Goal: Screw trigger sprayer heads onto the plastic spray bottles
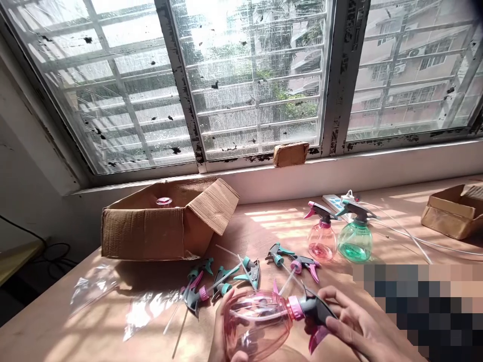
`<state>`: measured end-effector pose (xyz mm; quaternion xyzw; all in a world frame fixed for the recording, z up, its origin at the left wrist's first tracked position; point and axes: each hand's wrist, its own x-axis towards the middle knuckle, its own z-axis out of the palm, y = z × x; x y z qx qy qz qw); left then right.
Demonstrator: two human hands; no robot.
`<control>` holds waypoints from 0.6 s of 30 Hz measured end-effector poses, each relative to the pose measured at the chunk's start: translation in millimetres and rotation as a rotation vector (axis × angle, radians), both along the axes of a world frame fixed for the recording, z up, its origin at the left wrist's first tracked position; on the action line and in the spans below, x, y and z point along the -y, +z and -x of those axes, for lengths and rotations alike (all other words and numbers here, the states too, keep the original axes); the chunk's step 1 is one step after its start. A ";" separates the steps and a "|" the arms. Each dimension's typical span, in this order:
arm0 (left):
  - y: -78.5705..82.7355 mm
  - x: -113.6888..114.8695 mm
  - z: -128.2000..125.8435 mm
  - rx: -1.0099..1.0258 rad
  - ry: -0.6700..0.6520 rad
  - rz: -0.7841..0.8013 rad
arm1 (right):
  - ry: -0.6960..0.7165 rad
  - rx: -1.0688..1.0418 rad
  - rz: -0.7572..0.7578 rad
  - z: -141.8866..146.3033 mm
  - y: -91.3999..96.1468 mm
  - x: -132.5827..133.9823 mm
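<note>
A pink clear spray bottle (256, 322) lies on its side in the air at the front of the table, its neck pointing right. Wrapped around its body from the left is my left hand (218, 329), partly hidden behind the bottle. My right hand (356, 319) grips the dark grey and pink trigger head (315, 311) at the neck, fingers closed on it. The pink collar (295, 307) sits at the bottle's mouth, and a dip tube shows inside. Just beyond lie several loose trigger heads (249, 271), teal and pink, with tubes.
A pink spray bottle (322, 241) and a green one (355, 242) stand upright at the back. Behind them are a power strip (334, 203) and cables. An open cardboard box (143, 234) stands left, a smaller box (449, 213) right. Plastic bags (149, 311) lie front left.
</note>
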<state>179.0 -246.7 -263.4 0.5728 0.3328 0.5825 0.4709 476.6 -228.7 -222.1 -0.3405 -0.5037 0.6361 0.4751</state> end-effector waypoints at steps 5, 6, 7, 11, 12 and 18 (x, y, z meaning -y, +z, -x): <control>-3.3 -1.7 -4.0 -0.255 -0.082 -0.063 | -0.305 0.445 -0.445 -14.4 64.0 -35.7; -3.6 -1.9 -3.9 -0.300 -0.063 -0.094 | -0.350 0.572 -0.532 -13.7 78.9 -49.3; -3.8 -2.2 -3.6 -0.331 -0.046 -0.119 | -0.411 0.709 -0.632 -11.7 92.9 -65.0; -6.0 -5.2 -1.4 -0.354 -0.005 -0.107 | -0.589 1.169 -0.800 7.7 130.3 -137.4; -7.5 -6.2 -0.6 -0.348 -0.003 -0.088 | -0.620 1.230 -0.795 14.2 134.3 -154.5; -9.2 -3.0 0.4 -0.355 0.028 -0.059 | -0.686 1.578 -0.733 41.9 130.6 -225.6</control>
